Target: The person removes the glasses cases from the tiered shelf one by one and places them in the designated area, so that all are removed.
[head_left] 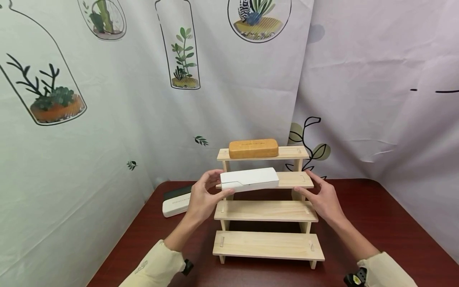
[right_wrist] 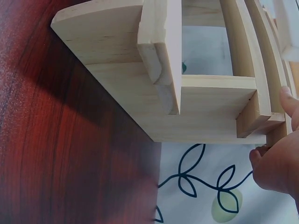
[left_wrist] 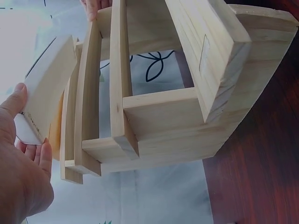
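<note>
My left hand pinches the left end of a white glasses case, thumb at the front and fingers behind. The case is slightly tilted and overlaps the second-highest step of a four-tier wooden display stand in the head view. At that step's right end, my right hand grips the board, its thumb at the front edge and other fingers at the side. On the top step lies an orange-tan glasses case. The left wrist view shows the white case's underside beyond my thumb.
Left of the stand, a cream glasses case and a dark case lie on the dark red table, partly behind my left hand. A printed fabric backdrop hangs close behind and on both sides.
</note>
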Available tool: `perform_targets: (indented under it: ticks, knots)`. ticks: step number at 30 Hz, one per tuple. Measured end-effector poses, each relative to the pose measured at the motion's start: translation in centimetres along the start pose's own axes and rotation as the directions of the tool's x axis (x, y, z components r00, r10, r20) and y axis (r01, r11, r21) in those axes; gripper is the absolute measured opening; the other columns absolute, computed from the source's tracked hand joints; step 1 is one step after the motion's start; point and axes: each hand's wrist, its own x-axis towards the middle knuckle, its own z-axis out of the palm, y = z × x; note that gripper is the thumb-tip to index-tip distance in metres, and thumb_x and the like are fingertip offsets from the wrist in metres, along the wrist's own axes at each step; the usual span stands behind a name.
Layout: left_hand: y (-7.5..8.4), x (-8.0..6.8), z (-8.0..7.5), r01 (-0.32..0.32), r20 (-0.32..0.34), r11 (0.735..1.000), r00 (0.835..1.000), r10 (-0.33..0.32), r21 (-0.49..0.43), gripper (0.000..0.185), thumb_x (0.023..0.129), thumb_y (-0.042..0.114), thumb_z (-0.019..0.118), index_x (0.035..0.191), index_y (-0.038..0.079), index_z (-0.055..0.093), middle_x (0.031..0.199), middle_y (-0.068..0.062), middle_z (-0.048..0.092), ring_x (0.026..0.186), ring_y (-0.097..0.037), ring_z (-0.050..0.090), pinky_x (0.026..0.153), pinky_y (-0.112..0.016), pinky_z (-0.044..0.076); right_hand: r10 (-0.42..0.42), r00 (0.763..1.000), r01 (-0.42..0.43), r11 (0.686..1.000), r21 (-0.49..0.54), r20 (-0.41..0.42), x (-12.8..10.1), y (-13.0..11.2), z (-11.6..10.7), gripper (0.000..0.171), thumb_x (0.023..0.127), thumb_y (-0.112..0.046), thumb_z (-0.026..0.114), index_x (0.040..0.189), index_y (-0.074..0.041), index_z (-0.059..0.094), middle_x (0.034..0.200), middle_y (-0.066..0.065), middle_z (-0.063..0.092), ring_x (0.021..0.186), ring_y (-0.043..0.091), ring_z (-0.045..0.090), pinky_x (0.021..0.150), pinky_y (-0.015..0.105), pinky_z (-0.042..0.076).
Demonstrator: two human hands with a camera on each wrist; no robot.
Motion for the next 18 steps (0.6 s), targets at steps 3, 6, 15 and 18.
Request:
perform_targets:
  ticks: [3,6,15,18]
  knots:
    - [0.1,-0.2,-0.4,0.010,-0.002,1.000,1.000,-0.010,-0.011,0.064,0.077,0.011,0.097,0.132,0.001,0.066,0.127,-0.008,0.070,0.112,-0.024,0.071,0.100,-0.048,0.057,0.001,1.000,-0.001,1.000,0.003,0.001,0.0,0.0,0.0,0.085,0.094,-0.033,0.085,0.161,-0.002,0.043,0.154,0.027,0.053,0.143,0.038,0.048,0.103,0.038,0.048]
    - [0.0,-0.4,-0.8,0.014,-0.003,1.000,1.000,-0.014,-0.012,0.064,0.078,0.010,0.097,0.133,0.002,0.065,0.128,-0.008,0.071,0.113,-0.024,0.070,0.100,-0.048,0.057,0.004,1.000,-0.004,1.000,0.007,0.003,0.0,0.0,0.0,0.086,0.094,-0.033,0.085,0.162,-0.002,0.042,0.154,0.027,0.053,0.144,0.038,0.048,0.104,0.049,0.047]
    - [0.1,-1.1,-2.4,0.023,-0.046,1.000,0.999,-0.023,-0.002,0.063,0.077,0.006,0.096,0.132,0.000,0.065,0.127,-0.010,0.071,0.111,-0.023,0.069,0.099,-0.029,0.056,0.002,1.000,-0.003,1.000,0.028,0.010,0.0,0.1,-0.1,0.085,0.095,-0.033,0.084,0.162,-0.002,0.041,0.152,0.027,0.055,0.137,0.035,0.054,0.085,0.004,0.038]
    - [0.1,-1.4,-2.9,0.043,-0.054,0.999,0.998,-0.043,0.005,0.063,0.078,0.007,0.096,0.132,0.002,0.065,0.124,-0.008,0.072,0.108,-0.022,0.070,0.096,-0.025,0.056,-0.003,1.000,0.002,0.999,0.036,0.009,0.0,0.0,0.0,0.085,0.095,-0.031,0.085,0.162,-0.002,0.041,0.151,0.028,0.055,0.136,0.037,0.055,0.083,0.002,0.038]
